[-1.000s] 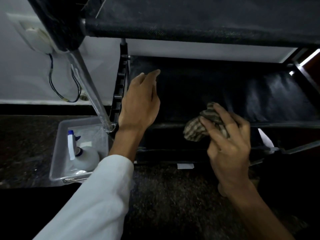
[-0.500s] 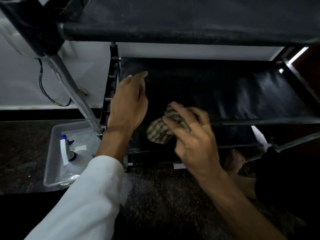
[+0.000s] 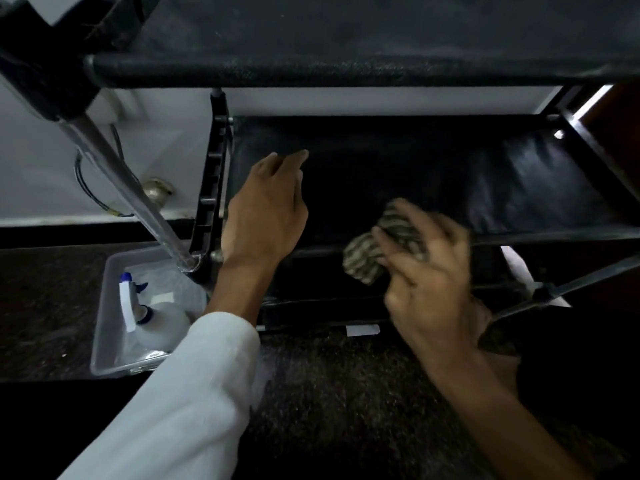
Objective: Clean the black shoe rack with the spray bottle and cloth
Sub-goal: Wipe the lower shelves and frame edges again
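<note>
R hand (image 3: 429, 278) has its grip clenched round the cloth (image 3: 367, 258), right at the front edge of a rack (image 3: 519, 188) shelf. L hand (image 3: 266, 209) rests on the shelf's left end, fingers loose, holding nothing. Bottle (image 3: 152, 317) sits in a clear tub (image 3: 104, 327) left of the rack.

On the shoe rack (image 3: 519, 188), the black shelf fabric looks smooth, with a faint sheen at far right. Its top rail (image 3: 311, 69) wears a coarser, matt black weave. The slanting leg tube (image 3: 131, 188) is shiny polished metal; the side joints (image 3: 211, 188) are matt black plastic. The striped cloth (image 3: 363, 265) is soft and woven. At near left, the tray (image 3: 101, 327) is clear glossy plastic and the spray bottle (image 3: 161, 323) white plastic. The floor (image 3: 329, 393) is dark speckled stone.
</note>
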`<action>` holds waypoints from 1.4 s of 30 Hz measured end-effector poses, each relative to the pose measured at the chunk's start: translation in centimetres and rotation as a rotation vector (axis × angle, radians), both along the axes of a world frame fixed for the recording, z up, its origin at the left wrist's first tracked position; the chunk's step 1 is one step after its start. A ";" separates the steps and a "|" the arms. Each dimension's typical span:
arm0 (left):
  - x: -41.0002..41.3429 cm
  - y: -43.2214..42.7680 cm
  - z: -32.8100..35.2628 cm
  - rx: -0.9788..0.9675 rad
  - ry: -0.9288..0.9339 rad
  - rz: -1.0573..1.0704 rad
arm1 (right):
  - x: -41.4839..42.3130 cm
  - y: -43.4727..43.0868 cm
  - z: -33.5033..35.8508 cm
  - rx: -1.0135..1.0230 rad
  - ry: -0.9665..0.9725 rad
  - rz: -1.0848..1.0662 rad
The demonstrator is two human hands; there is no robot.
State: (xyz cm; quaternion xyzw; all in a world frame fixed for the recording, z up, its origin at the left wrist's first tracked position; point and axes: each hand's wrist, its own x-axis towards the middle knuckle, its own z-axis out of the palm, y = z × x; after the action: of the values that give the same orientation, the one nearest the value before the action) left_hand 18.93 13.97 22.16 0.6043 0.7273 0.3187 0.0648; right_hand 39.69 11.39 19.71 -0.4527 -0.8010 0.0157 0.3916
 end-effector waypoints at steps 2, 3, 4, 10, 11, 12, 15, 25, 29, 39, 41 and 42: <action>-0.3 0.1 -0.1 -0.019 0.012 0.004 | -2.4 -0.2 -0.2 -0.021 0.056 0.059; -0.5 0.0 -0.1 -0.025 0.014 0.010 | -3.1 -0.3 -0.2 -0.015 0.061 0.080; -0.7 0.0 -0.1 -0.027 0.014 0.015 | -3.1 -0.2 -0.3 -0.012 0.036 0.100; -1.0 -0.4 -0.1 -0.002 0.012 0.042 | 3.6 2.1 0.0 0.011 -0.075 0.089; -1.0 -0.5 0.0 -0.004 0.013 0.047 | 5.0 2.3 0.2 0.018 -0.067 0.043; -1.0 -0.5 0.0 -0.009 0.015 0.046 | 6.5 2.5 0.3 0.023 -0.069 -0.006; -0.5 -0.5 0.2 -0.017 0.011 0.031 | 9.7 3.0 1.0 -0.045 -0.027 -0.133; 8.1 0.8 1.7 0.135 0.127 -0.187 | 11.1 0.9 3.2 0.038 0.310 -0.493; 11.9 1.8 1.7 0.129 0.087 -0.309 | 9.8 0.9 2.0 0.124 0.203 -0.454; 11.6 4.1 0.5 0.018 -0.356 -0.282 | 5.0 0.0 -0.3 0.238 0.048 -0.370; 11.2 3.9 0.4 0.019 -0.330 -0.295 | 4.1 -0.4 -0.7 0.214 0.021 -0.317; 11.1 3.8 0.3 0.011 -0.302 -0.293 | 4.4 -0.2 -0.7 0.219 0.000 -0.297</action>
State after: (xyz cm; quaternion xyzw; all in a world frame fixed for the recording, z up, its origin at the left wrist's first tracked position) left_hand 30.02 17.79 22.47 0.6494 0.6119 0.3969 0.2152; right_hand 44.11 11.17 19.01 -0.5208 -0.7222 -0.1297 0.4364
